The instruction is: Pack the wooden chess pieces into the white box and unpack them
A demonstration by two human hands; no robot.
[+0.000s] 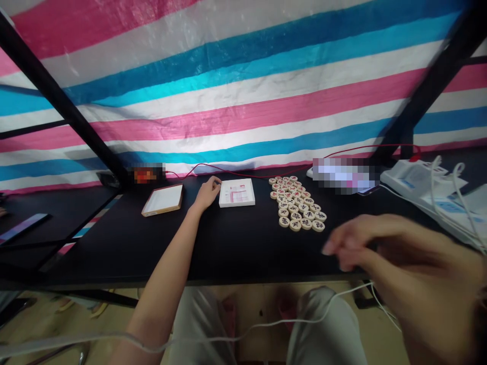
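Round chess pieces [297, 203] with red and black characters lie flat in a packed group on the black table, right of centre. My left hand [208, 192] rests at the left edge of a shallow white box [236, 192] with a printed sheet in it; its fingers are bent, and whether they grip the edge is unclear. Further left lies an open box lid [163, 199] with a white inside and brown rim. My right hand [365, 243], blurred by motion, hangs in the air near the camera, right of the pieces, its fingertips bent close together.
Power strips [422, 187] with white cables stand at the right. A phone-like device [344, 176] lies behind the pieces, and a red cable [220, 169] runs along the back. Black frame bars rise at both sides before a striped sheet [236, 101]. A white cable crosses my lap.
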